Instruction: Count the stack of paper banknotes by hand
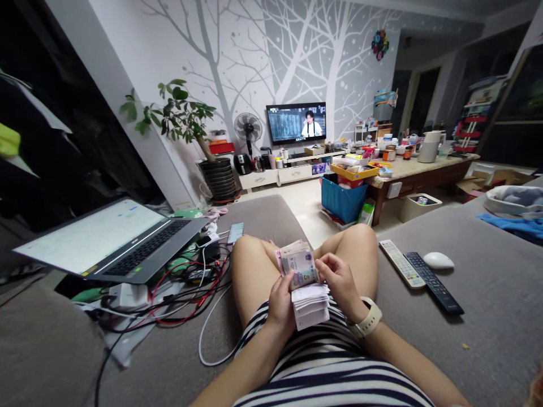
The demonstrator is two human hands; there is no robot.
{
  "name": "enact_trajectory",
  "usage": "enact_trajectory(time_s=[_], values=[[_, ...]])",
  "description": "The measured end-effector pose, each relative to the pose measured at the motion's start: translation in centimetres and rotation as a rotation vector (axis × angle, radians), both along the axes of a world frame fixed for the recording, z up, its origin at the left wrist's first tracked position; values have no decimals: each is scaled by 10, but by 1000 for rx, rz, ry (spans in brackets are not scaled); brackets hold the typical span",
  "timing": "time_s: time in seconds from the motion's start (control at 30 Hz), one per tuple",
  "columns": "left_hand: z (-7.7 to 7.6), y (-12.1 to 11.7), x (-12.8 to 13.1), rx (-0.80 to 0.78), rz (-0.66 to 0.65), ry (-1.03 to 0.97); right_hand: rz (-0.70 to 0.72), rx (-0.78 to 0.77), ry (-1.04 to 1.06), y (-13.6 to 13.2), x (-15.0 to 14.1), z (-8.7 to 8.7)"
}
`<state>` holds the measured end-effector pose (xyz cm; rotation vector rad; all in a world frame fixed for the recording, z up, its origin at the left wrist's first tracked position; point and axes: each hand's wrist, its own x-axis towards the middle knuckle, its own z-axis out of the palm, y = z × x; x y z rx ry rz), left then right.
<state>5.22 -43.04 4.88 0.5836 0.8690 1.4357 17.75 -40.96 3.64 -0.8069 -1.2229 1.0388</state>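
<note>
I sit on a grey sofa with a stack of banknotes (302,270) held over my lap. My left hand (280,302) grips the stack from the left side, with the notes folded over so white backs hang down below. My right hand (339,278) pinches the top note's right edge with its fingertips. A pale wristwatch (368,322) is on my right wrist.
An open laptop (112,240) lies to my left over tangled cables (178,299) and a phone (235,232). Two remotes (418,274) and a white mouse (438,260) lie on the sofa to my right. A blue bin (341,199), coffee table (418,169) and TV (296,122) stand ahead.
</note>
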Motion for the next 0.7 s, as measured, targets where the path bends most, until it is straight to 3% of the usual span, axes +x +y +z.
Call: enact_trajectory(time_s=[0.33, 0.7], values=[[-4, -3, 0, 30, -92, 11, -76, -3, -99, 5, 2, -4], [-6, 1, -2, -7, 26, 25, -117, 26, -105, -2, 1, 0]])
